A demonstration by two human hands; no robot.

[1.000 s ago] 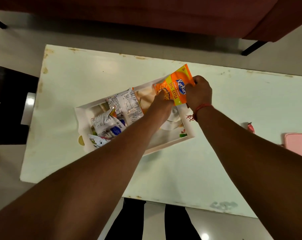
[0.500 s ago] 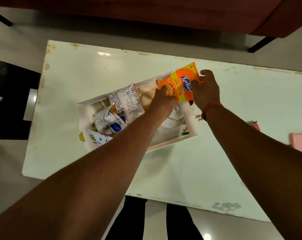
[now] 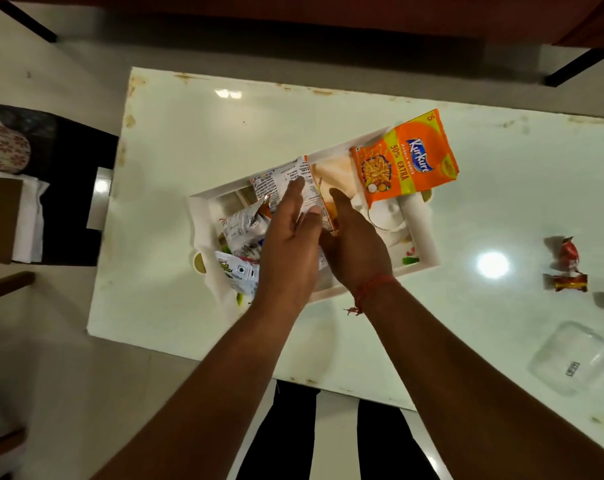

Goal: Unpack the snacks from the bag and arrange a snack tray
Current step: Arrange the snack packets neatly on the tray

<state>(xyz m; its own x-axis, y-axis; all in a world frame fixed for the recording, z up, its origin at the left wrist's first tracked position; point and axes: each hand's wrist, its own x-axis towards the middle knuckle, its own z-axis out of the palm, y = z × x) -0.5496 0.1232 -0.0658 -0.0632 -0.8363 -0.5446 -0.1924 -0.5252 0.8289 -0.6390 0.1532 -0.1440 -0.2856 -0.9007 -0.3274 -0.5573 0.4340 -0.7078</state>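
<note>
On the white table (image 3: pixel 196 140), seen from the head camera, sits a white tray (image 3: pixel 421 230), turned a bit. An orange Kurkure packet (image 3: pixel 406 157) leans at the tray's 1 o'clock corner, face up, and part of it sticks out over the rim. No hand touches it.

Both hands are over the middle of the tray. The left hand (image 3: pixel 288 237) has its fingers straight and loose, and the fingertips lie on a packet with small print on its back (image 3: pixel 293 181), toward 11 o'clock in the tray. The right hand (image 3: pixel 357 244) is just beside it, fingers spread, thumb pointing to 12 o'clock. It has an orange edge of that same packet against its palm side, but I cannot tell if it grips it. A red thread (image 3: pixel 369 285) goes round the right wrist.

At the tray's 9 o'clock end lie a silver packet (image 3: pixel 245 226) and a white packet with green letters (image 3: pixel 236 270), touching each other.

Well apart, at 3 o'clock on the table, lie little red candies (image 3: pixel 568 268). A clear plastic box (image 3: pixel 577 358) sits at 4 o'clock, near the table edge.
</note>
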